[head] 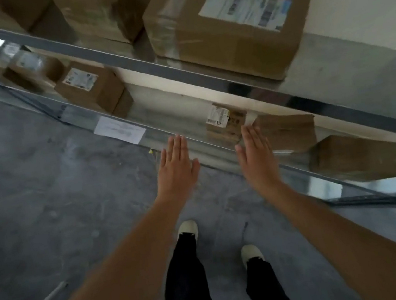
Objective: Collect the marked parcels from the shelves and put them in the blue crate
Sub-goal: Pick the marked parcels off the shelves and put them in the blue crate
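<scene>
Both arms reach out over the floor twd the lower shelf [164, 131]. Left hand [176, 165] and right hand [256, 157] are flat, fingers straight and together, holding nothing, one either side of a small labelled parcel [226, 123] just beyond the fingertips, prob. set apart to take it by both ends. More boxes sit left and right; big box [231, 32] on upper shelf. Blue crate not in view.
</scene>
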